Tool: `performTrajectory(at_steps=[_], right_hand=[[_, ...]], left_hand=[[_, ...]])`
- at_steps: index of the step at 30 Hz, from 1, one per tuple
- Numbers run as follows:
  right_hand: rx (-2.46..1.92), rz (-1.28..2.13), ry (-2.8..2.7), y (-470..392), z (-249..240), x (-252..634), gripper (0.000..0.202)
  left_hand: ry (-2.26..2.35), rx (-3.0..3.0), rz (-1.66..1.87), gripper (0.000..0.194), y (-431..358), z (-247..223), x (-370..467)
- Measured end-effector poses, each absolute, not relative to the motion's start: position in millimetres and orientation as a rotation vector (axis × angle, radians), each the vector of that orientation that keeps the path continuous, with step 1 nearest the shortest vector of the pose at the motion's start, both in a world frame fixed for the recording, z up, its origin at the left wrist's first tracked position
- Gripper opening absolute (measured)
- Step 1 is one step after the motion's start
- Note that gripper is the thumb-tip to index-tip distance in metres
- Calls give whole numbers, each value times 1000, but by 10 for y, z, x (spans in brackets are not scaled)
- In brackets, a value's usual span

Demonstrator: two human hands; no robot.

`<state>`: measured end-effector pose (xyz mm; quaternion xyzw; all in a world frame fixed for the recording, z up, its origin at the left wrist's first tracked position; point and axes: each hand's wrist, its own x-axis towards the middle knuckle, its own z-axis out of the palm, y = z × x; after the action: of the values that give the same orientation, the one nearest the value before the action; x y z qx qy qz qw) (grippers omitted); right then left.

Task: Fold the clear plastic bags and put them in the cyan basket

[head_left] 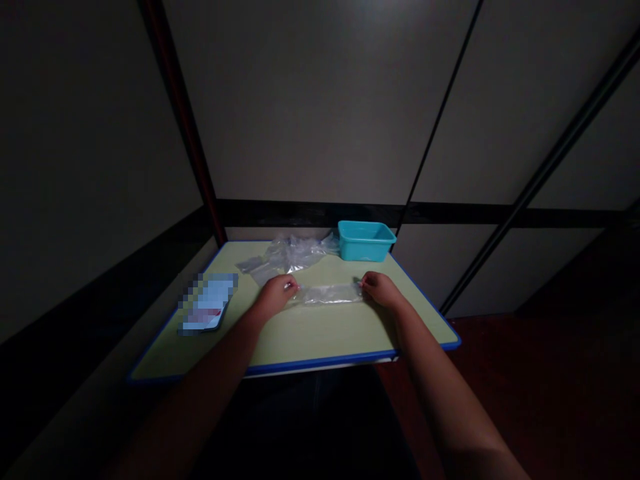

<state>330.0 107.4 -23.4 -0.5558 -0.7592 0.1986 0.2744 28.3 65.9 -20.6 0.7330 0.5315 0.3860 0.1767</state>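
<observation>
Holding a clear plastic strip (333,294) out straight across the middle of the table (320,337), the two hands seem to be partway through handling this one piece. It is spread lengthwise and fairly flat, which looks like the part that is done; neither end has been let go, so the work on it appears unfinished. Behind, a loose heap of plastic (300,253) lies crumpled and unsorted, reaching toward the turquoise basket (367,251) at the back edge, and none of it is in the hands' grasp.

The left hand (277,293) comes in from the lower left, back upward, its fingers pinched together on the strip's left end. The right hand (383,289) mirrors it from the lower right, fingers closed on the other end. Both forearms slope inward over the near edge, with the hands roughly level and the strip between them. In this dim light I can't tell whether the strip touches the tabletop or hangs just above it. A phone (209,303) lies well to the left.
</observation>
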Motion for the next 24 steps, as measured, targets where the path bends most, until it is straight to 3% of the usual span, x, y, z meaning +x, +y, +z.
performTrajectory(at_steps=[11,24], right_hand=[[-1611,339,-2139,1046,-208,3264,8],[-1795,207,-2122,1017,-156,3248,11]], left_hand=[[1533,2262,1022,11,789,-287,285],[1603,2305,1036,12,858,-362,196]])
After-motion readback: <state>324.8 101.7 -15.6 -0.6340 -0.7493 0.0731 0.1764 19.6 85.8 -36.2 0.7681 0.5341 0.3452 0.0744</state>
